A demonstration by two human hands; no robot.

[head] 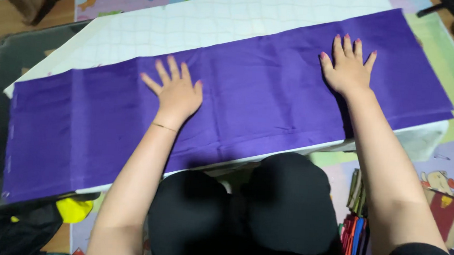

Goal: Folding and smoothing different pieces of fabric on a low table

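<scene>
Both my hands lie flat, fingers spread, on the purple cloth (249,108): left hand (175,93) mid-frame, right hand (348,69) upper right.

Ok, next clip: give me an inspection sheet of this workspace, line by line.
Surface: white gridded board on a dark low table.
Job's things: long purple cloth spread flat along the board.
Clutter: yellow object at lower left; stack of coloured strips on the floor at right.
Grippers: left hand and right hand both pressed flat on the cloth, fingers spread.
Cables: nothing seen.
Surroundings: patterned play mat, wooden floor.
</scene>
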